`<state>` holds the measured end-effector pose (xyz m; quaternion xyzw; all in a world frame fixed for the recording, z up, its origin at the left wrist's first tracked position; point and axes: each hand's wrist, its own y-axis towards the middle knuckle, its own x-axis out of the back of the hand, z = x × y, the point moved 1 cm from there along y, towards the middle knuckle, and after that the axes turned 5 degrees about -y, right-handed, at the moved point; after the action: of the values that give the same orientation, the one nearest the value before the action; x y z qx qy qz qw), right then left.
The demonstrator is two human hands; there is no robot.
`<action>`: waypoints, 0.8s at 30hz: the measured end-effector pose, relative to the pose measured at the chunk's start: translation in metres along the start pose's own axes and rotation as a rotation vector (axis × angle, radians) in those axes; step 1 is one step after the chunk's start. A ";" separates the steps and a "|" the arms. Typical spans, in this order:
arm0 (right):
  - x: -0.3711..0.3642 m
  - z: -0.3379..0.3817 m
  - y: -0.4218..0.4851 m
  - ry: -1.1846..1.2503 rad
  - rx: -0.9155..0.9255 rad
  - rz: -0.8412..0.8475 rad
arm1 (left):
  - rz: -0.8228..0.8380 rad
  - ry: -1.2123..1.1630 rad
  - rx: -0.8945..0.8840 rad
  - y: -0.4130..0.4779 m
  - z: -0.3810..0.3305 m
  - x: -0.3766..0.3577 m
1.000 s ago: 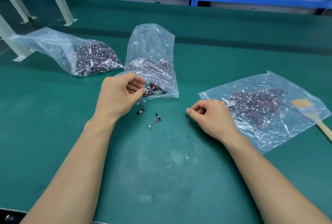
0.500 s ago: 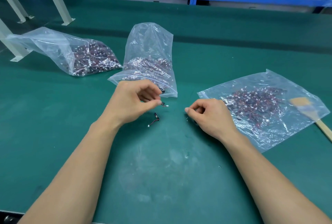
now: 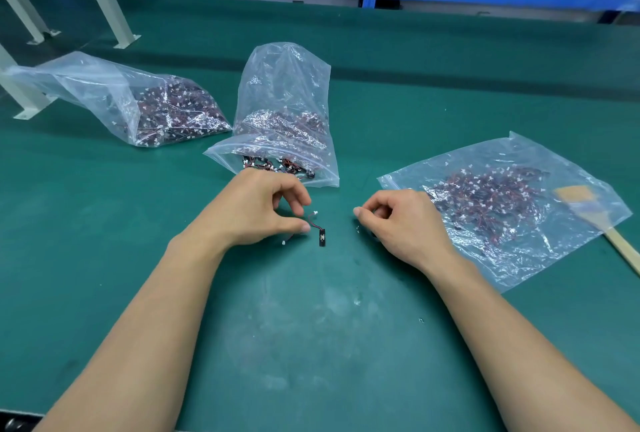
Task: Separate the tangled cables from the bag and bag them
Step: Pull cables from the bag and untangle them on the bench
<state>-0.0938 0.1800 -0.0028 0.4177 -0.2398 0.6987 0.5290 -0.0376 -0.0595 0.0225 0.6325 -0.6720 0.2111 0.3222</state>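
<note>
We judge the job midway: the upright clear plastic bag [image 3: 287,78] at centre holds a tangle, and the flat clear bag [image 3: 540,269] at right holds loose cables. A short red-and-black cable [image 3: 317,227] lies at centre by our curled left hand [image 3: 263,210]; our right hand [image 3: 405,224] curls too. We cannot tell whether either hand grips anything.

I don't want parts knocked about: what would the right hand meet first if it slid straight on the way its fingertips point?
The right hand would likely reach the loose cable first, then the left hand; height over the mat is unclear.
</note>
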 end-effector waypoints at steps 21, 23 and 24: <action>-0.001 0.000 0.001 0.013 0.007 -0.003 | 0.037 0.035 -0.101 0.001 -0.009 -0.009; -0.001 0.000 0.001 0.013 0.007 -0.001 | 0.090 0.094 -0.120 0.002 -0.013 -0.016; -0.001 0.000 0.002 0.014 0.006 0.000 | 0.109 0.125 -0.129 0.002 -0.014 -0.019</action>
<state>-0.0951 0.1787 -0.0036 0.4142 -0.2339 0.7024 0.5294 -0.0377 -0.0358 0.0194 0.5585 -0.6963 0.2235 0.3915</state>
